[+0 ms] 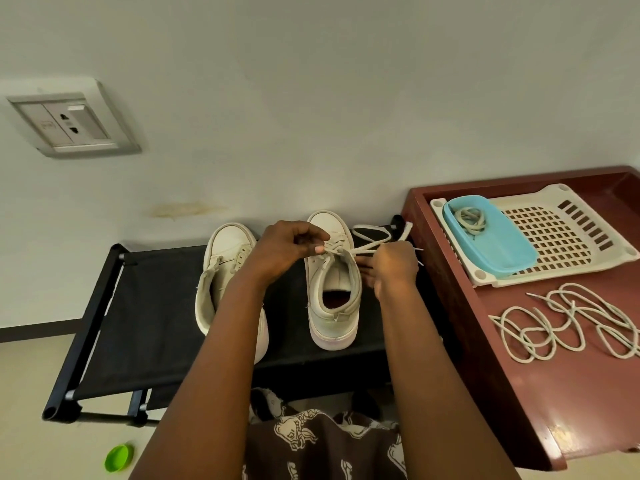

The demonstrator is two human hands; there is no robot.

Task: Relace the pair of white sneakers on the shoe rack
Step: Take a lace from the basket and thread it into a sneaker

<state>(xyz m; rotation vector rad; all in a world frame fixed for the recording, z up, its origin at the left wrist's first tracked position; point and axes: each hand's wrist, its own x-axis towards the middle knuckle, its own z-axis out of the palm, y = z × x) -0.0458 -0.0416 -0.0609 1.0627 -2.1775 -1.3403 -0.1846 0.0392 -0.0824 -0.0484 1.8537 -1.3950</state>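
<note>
Two white sneakers stand on the black shoe rack [152,306], toes toward the wall. The left sneaker [225,268] has bare eyelets and my left forearm crosses it. The right sneaker [332,289] has a white lace [372,237] partly threaded, with loose ends trailing right over the rack. My left hand [287,247] pinches the lace above the eyelets of the right sneaker. My right hand [391,268] sits at that shoe's right side, fingers curled round a strand of the same lace.
A dark red table [519,393] stands right of the rack. On it lie loose white laces [568,323], a white perforated tray [554,244] and a blue lid [491,237] holding a coiled lace. A green cap [119,457] lies on the floor. A wall socket [69,123] is upper left.
</note>
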